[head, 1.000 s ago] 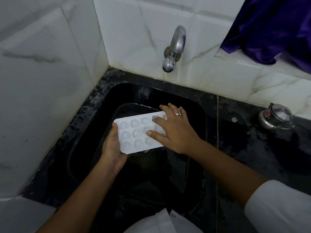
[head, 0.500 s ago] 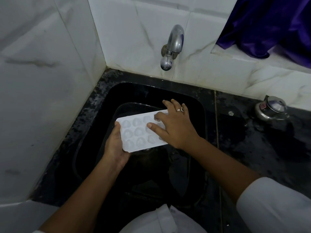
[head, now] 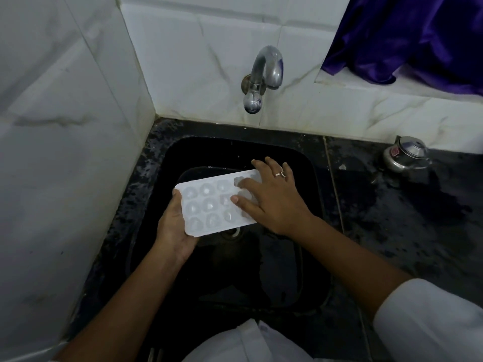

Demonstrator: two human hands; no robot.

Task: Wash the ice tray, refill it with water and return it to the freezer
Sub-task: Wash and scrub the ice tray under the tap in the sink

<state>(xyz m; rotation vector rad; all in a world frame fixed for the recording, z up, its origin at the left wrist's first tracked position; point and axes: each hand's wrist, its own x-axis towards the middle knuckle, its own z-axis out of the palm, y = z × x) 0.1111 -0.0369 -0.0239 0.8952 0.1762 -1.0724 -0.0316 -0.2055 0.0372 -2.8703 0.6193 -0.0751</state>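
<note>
two hands point(head: 174, 227) point(head: 273, 202) on one ice tray point(head: 209, 203)

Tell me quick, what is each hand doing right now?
Left hand: closed, gripping the ice tray by its left end.
Right hand: open, fingers spread flat on the tray's right part.

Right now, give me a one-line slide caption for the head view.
Left hand grips the ice tray over the black sink while the right hand presses its cells, below the tap.
</note>
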